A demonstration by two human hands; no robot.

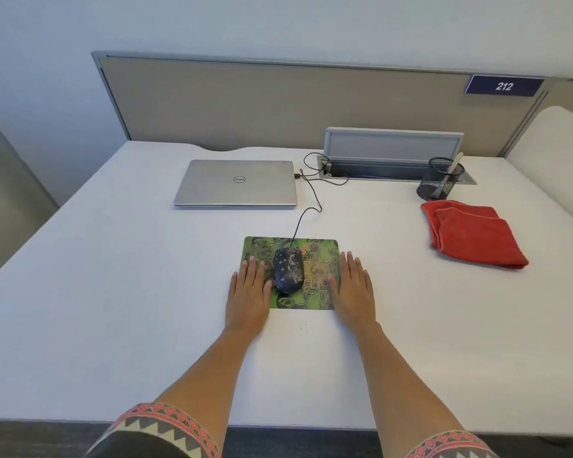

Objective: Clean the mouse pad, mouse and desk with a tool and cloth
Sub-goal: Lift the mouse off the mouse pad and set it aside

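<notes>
A green patterned mouse pad (315, 259) lies in the middle of the white desk (113, 292). On it sits a dark wired mouse (289, 270) speckled with light crumbs; more crumbs dust the pad to its right. My left hand (248, 294) lies flat over the pad's left edge, fingers straight, beside the mouse. My right hand (354, 289) lies flat over the pad's right edge. A folded red cloth (473, 233) rests at the right. A black mesh cup (439, 179) behind it holds a light-handled tool (457, 161).
A shut silver laptop (236, 183) lies at the back centre, with the mouse cable (311, 193) looping to it. A grey cable box with a raised lid (392, 147) stands against the beige partition (278, 104). A few crumbs (303, 326) lie before the pad.
</notes>
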